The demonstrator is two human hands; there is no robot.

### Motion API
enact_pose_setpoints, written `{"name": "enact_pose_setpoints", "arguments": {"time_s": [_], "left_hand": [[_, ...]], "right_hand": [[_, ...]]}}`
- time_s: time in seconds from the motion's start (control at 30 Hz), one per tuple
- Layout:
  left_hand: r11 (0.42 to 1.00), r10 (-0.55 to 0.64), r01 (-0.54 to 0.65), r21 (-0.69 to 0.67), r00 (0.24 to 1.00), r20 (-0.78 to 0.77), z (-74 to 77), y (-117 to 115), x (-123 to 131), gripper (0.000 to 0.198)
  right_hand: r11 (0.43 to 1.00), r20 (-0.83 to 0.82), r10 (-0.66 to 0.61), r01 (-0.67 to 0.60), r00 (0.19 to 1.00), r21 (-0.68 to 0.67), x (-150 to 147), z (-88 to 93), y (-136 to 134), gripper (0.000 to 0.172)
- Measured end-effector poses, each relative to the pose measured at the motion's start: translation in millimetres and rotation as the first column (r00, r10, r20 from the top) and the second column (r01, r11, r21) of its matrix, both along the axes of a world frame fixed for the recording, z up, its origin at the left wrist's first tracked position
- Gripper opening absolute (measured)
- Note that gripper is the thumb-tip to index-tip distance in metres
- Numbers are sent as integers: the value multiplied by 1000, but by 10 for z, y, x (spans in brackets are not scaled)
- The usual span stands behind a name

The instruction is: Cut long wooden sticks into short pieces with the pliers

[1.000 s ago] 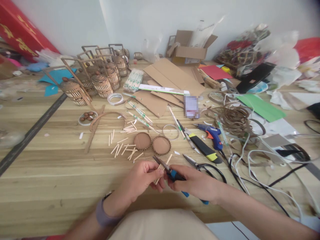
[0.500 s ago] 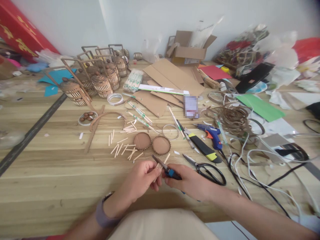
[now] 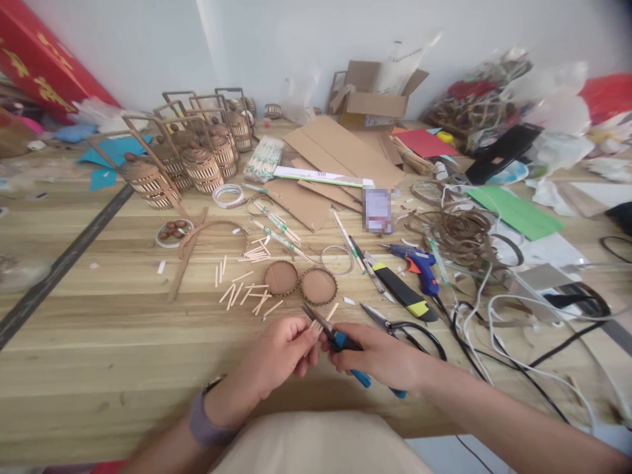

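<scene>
My left hand (image 3: 279, 352) pinches a thin wooden stick (image 3: 323, 318) near the table's front edge. My right hand (image 3: 382, 355) grips blue-handled cutters (image 3: 340, 342), whose blades cross the stick close to my left fingertips. Just beyond my hands lie two round cardboard discs (image 3: 299, 282) and several short cut sticks (image 3: 241, 289).
Black-handled scissors (image 3: 409, 329), a utility knife (image 3: 399, 289) and a blue glue gun (image 3: 419, 266) lie to the right among cables (image 3: 498, 329). Small woven lanterns (image 3: 182, 161) stand at the back left. Cardboard sheets (image 3: 336, 158) and a box (image 3: 375, 99) sit behind.
The cutters' blue handles show again below my right hand after being squeezed in half a second ago. Both hands stay in place around the stick.
</scene>
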State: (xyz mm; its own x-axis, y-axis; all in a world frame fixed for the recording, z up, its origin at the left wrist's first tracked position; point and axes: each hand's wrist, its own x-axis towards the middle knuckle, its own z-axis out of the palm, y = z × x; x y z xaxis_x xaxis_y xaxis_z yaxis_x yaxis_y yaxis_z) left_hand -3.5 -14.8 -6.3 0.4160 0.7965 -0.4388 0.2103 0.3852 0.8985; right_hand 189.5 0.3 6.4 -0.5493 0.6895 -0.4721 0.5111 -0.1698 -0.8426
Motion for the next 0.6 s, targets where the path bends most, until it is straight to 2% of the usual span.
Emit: {"name": "enact_pose_setpoints", "arguments": {"time_s": [0.1, 0.3, 0.4, 0.53, 0.6], "left_hand": [[1000, -3, 3, 1, 1000, -14, 28, 2, 3, 39], [1000, -4, 5, 29, 999, -33, 30, -11, 11, 39], [999, 0, 1, 46, 1000, -17, 28, 7, -5, 36], [998, 4, -2, 70, 1000, -21, 66, 48, -90, 36], [997, 17, -14, 72, 999, -48, 94, 60, -151, 34]], "right_hand": [[1000, 26, -10, 10, 1000, 1, -10, -19, -11, 14], [994, -25, 22, -20, 999, 110, -48, -14, -32, 12], [987, 31, 22, -27, 999, 156, -59, 12, -1, 9], [984, 36, 62, -67, 997, 164, 24, 65, 56, 16], [982, 64, 25, -36, 998, 186, 106, 72, 80, 15]]}}
